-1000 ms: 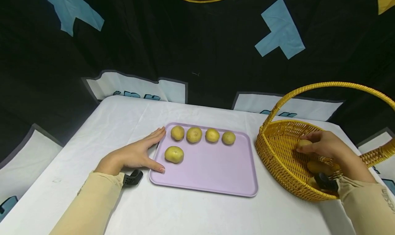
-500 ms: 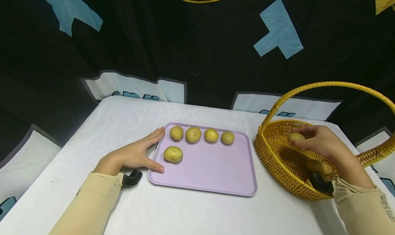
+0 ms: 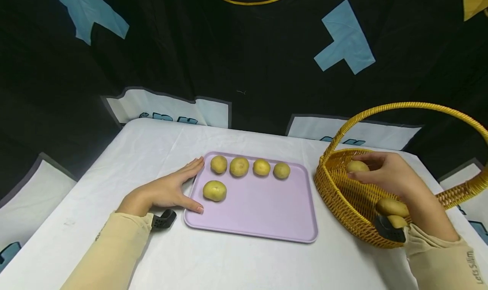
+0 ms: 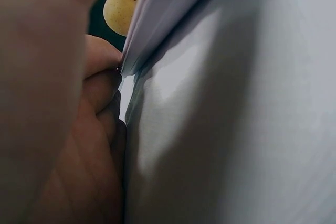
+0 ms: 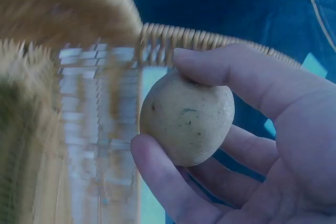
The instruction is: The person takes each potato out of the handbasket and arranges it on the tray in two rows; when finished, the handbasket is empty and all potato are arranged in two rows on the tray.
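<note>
In the head view my right hand (image 3: 392, 173) holds a potato (image 3: 356, 166) over the wicker basket (image 3: 334, 199), within its handle's arch. The right wrist view shows this round potato (image 5: 186, 119) pinched between thumb and fingers. More potatoes (image 3: 390, 207) lie in the basket, partly hidden by the forearm and wrist strap. My left hand (image 3: 167, 190) rests with spread, straight fingers at the left edge of a lilac tray (image 3: 267, 209), the thumb over its rim. On the tray several potatoes (image 3: 239, 167) form a back row, with one potato (image 3: 214, 190) in front at the left.
A white cloth (image 3: 213, 260) covers the table. The tall basket handle (image 3: 411, 105) arches over the right side. Behind the table hangs a black curtain (image 3: 228, 48) with blue and white shapes.
My right hand has lifted the potato from inside the basket and moved it left toward the basket's near-tray side. The left hand and tray have stayed in place.
</note>
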The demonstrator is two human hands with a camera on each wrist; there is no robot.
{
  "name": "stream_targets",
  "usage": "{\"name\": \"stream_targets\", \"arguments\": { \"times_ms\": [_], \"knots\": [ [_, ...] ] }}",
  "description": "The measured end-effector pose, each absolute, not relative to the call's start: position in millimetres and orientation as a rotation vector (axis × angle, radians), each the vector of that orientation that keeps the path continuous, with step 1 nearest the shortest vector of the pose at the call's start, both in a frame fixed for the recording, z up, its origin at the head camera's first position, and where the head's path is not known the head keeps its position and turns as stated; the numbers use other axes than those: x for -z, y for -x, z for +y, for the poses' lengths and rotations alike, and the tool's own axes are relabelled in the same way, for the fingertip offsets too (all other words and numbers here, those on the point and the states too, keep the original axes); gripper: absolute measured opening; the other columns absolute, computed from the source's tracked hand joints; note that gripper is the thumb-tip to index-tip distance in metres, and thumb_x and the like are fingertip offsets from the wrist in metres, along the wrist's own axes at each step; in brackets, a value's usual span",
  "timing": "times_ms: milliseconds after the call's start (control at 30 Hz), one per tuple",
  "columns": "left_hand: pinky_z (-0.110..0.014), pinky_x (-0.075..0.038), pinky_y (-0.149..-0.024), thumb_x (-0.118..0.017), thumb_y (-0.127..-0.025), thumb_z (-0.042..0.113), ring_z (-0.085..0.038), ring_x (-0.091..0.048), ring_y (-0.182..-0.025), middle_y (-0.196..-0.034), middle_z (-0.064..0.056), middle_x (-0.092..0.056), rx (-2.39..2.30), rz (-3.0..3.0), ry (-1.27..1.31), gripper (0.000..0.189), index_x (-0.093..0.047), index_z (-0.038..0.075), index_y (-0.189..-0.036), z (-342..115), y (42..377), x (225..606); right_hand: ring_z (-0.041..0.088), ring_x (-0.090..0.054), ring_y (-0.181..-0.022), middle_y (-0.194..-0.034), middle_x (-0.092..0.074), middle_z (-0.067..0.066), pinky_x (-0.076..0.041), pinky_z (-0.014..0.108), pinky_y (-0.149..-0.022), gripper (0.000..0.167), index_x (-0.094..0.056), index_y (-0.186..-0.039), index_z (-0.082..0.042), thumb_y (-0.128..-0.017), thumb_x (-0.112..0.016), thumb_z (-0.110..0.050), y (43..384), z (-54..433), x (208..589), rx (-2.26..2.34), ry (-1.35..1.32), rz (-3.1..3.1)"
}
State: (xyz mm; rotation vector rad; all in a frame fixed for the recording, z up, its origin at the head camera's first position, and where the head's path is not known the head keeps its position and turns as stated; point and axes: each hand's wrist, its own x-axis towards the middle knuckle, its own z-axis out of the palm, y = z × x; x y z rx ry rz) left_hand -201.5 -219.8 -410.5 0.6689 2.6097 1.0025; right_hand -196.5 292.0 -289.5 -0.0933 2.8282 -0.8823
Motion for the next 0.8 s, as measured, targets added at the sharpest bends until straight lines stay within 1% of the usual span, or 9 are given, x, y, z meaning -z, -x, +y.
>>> {"name": "stream_targets", "arguments": {
  "times_ms": [167,267,400,533,600,800],
  "knots": [
    [-0.056,-0.008,-0.12,-0.089,-0.066,0.057,-0.03,0.0,-0.153,-0.169,-0.009,-0.004,-1.001,2.616,-0.681,0.13,-0.016,0.004,-0.161,-220.0,201.5,410.7,0.028,-0.057,-0.103,-0.123,-0.062,0.018,-0.053,0.024,-0.077,0.07,-0.057,-0.138,-0.002,-0.087,-0.08,-0.043,192.8,271.3,288.9,0.984,0.112,2.804],
    [-0.054,-0.008,-0.121,-0.089,-0.066,0.058,-0.028,0.0,-0.153,-0.169,-0.007,-0.004,-0.992,2.617,-0.67,0.131,-0.016,0.005,-0.161,-219.8,201.7,410.2,0.027,-0.057,-0.102,-0.123,-0.062,0.016,-0.053,0.025,-0.078,0.067,-0.06,-0.136,-0.004,-0.085,-0.082,-0.041,190.8,257.2,290.3,1.042,0.129,2.791],
    [-0.054,-0.008,-0.121,-0.089,-0.066,0.057,-0.027,0.0,-0.153,-0.169,-0.006,-0.003,-0.993,2.613,-0.67,0.131,-0.016,0.005,-0.161,-219.4,202.1,409.8,0.026,-0.059,-0.1,-0.119,-0.065,0.015,-0.053,0.023,-0.077,0.061,-0.065,-0.131,-0.003,-0.083,-0.085,-0.034,191.1,240.1,293.6,1.098,0.189,2.792],
    [-0.056,-0.008,-0.12,-0.089,-0.067,0.056,-0.029,0.0,-0.153,-0.169,-0.008,-0.004,-1.002,2.61,-0.683,0.129,-0.016,0.004,-0.161,-218.9,202.7,410.2,0.026,-0.06,-0.098,-0.117,-0.066,0.016,-0.054,0.022,-0.076,0.057,-0.066,-0.129,0.0,-0.082,-0.086,-0.025,192.5,225.6,297.4,1.127,0.238,2.788],
    [-0.055,-0.008,-0.121,-0.089,-0.067,0.056,-0.028,0.0,-0.153,-0.169,-0.007,-0.004,-1.0,2.61,-0.676,0.13,-0.016,0.005,-0.161,-218.6,203.0,410.5,0.026,-0.06,-0.097,-0.116,-0.066,0.016,-0.054,0.022,-0.076,0.056,-0.067,-0.128,0.0,-0.081,-0.086,-0.022,193.2,218.8,299.5,1.143,0.26,2.779],
    [-0.055,-0.008,-0.121,-0.089,-0.067,0.056,-0.027,0.001,-0.153,-0.169,-0.007,-0.004,-1.002,2.604,-0.662,0.13,-0.016,0.005,-0.161,-219.4,202.5,409.7,0.025,-0.06,-0.096,-0.115,-0.067,0.015,-0.053,0.023,-0.077,0.054,-0.066,-0.127,0.001,-0.08,-0.086,-0.017,196.0,197.4,304.8,1.23,0.311,2.714]
  ]
}}
